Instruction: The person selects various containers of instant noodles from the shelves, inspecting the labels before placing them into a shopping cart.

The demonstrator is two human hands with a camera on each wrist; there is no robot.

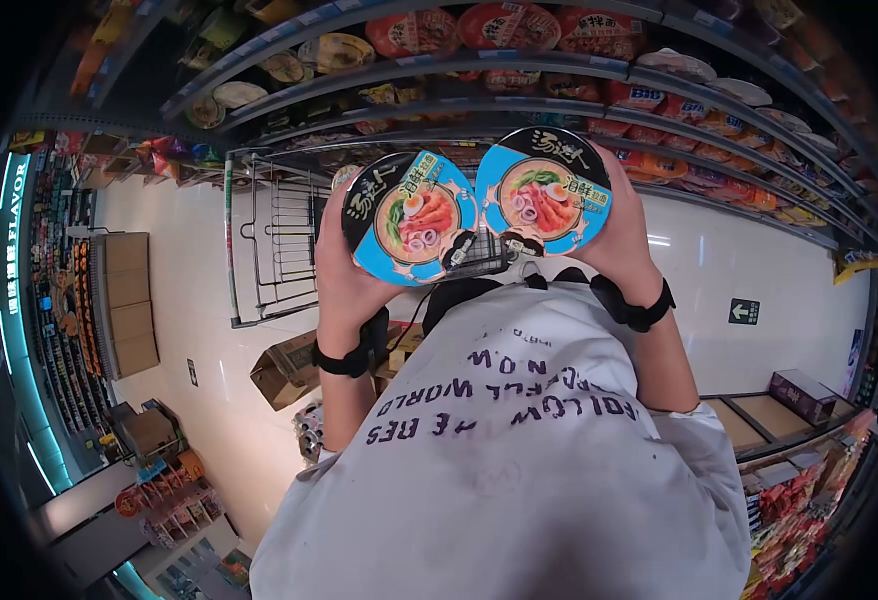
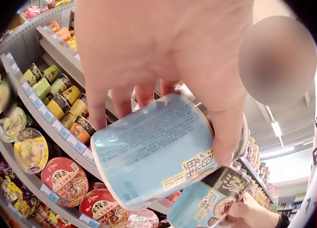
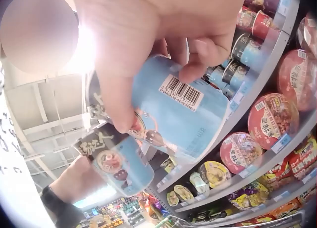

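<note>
I hold two blue-and-black instant noodle bowls side by side in front of my chest, lids facing me. My left hand (image 1: 344, 285) grips the left bowl (image 1: 411, 218) from behind, its fingers curled round the blue wall (image 2: 153, 151). My right hand (image 1: 624, 240) grips the right bowl (image 1: 544, 190); in the right wrist view the thumb and fingers wrap that bowl (image 3: 183, 109) near its barcode. Each wrist view also shows the other bowl (image 2: 208, 201) (image 3: 116, 163) lower down. The two lids nearly touch at their rims.
Shelves (image 1: 519, 60) packed with noodle bowls and packets curve in front of me. A wire shopping cart (image 1: 269, 240) stands just beyond the hands. An open cardboard box (image 1: 284, 370) lies on the pale floor at my left, and low display racks (image 1: 799, 400) stand at the right.
</note>
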